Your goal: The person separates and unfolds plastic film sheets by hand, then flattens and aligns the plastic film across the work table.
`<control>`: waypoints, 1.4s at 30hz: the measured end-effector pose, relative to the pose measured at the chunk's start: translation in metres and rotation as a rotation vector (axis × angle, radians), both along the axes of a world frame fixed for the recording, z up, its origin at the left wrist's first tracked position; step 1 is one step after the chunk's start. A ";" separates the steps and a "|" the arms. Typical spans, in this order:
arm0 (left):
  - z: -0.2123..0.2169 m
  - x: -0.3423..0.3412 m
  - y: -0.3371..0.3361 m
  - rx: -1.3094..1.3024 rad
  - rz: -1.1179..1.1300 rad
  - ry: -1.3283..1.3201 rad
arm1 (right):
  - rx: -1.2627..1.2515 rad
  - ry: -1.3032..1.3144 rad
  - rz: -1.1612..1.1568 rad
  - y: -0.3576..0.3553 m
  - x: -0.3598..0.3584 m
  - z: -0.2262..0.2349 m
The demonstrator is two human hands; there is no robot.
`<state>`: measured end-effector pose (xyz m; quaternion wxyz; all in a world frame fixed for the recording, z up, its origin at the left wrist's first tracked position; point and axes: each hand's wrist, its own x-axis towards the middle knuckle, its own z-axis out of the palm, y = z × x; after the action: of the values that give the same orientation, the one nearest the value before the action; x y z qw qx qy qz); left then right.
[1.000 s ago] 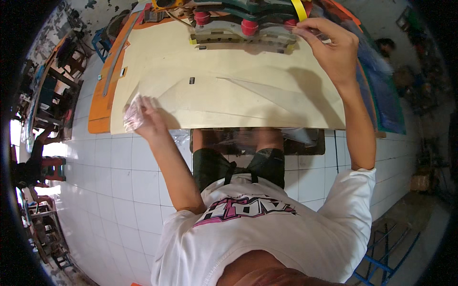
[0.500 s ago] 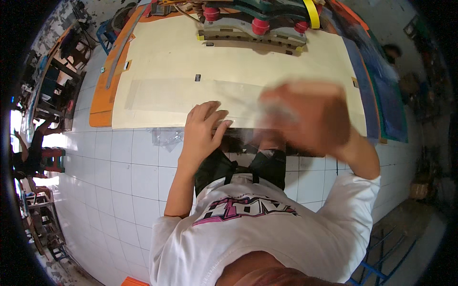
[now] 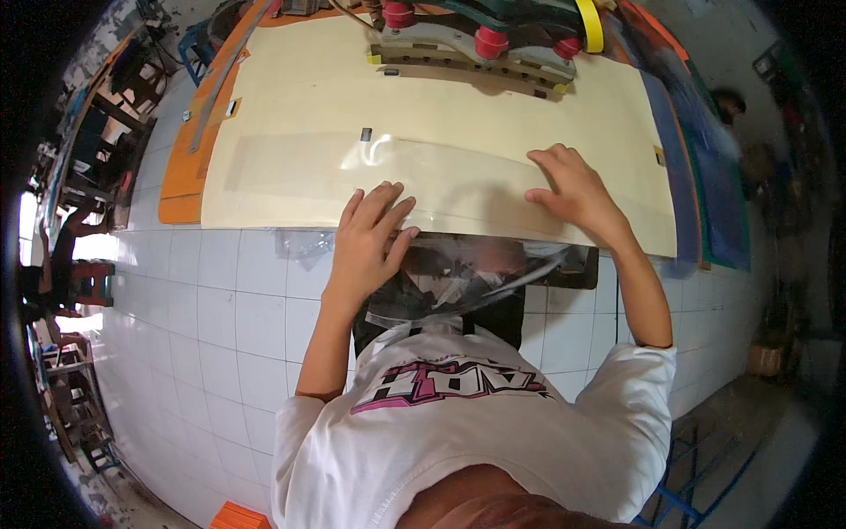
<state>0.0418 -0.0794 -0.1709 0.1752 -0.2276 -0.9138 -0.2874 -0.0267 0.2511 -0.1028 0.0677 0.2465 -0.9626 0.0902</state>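
Observation:
A clear plastic sheet (image 3: 458, 181) lies over the near part of the cream table cover (image 3: 300, 79), and transparent film (image 3: 467, 286) hangs past the front edge above my lap. My left hand (image 3: 374, 220) rests palm down on the plastic near that edge, its fingers spread and holding nothing. Over the sheet's right end is my right hand (image 3: 575, 189), thumb and fingers apart. Nothing shows between them. Whether its fingertips press on the plastic is hard to tell.
Across the table's far side stands a green and grey machine (image 3: 480, 57) with red knobs and a yellow roll (image 3: 589, 25). A metal ruler (image 3: 216, 101) lies along the orange left border (image 3: 182, 189). Small dark markers (image 3: 366, 135) dot the cover. Blue material (image 3: 705, 176) covers the right side.
My right hand, blurred over the sheet before, has moved right and up the table and now shows open. Clear film now spreads over the front edge. My left hand stays nearly in place.

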 end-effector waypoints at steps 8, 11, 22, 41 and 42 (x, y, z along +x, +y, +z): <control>0.010 -0.004 0.000 0.008 -0.013 -0.012 | -0.216 -0.513 -0.023 0.012 -0.043 -0.009; 0.011 -0.023 -0.003 0.045 -0.051 -0.044 | -0.366 -0.533 -0.050 0.017 -0.058 -0.018; 0.016 -0.038 0.019 -0.076 -0.024 0.011 | -0.453 -0.299 -0.123 0.025 -0.069 -0.020; 0.009 -0.036 0.020 -0.036 0.034 -0.007 | -0.795 -0.459 -0.334 0.174 0.026 0.068; 0.009 -0.037 0.021 -0.042 0.029 -0.008 | -0.831 -0.489 -0.301 0.138 0.026 0.076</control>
<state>0.0049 -0.0579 -0.1614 0.1707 -0.2166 -0.9235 -0.2665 -0.0007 0.3890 -0.0273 -0.0550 0.0288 -0.8580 0.5098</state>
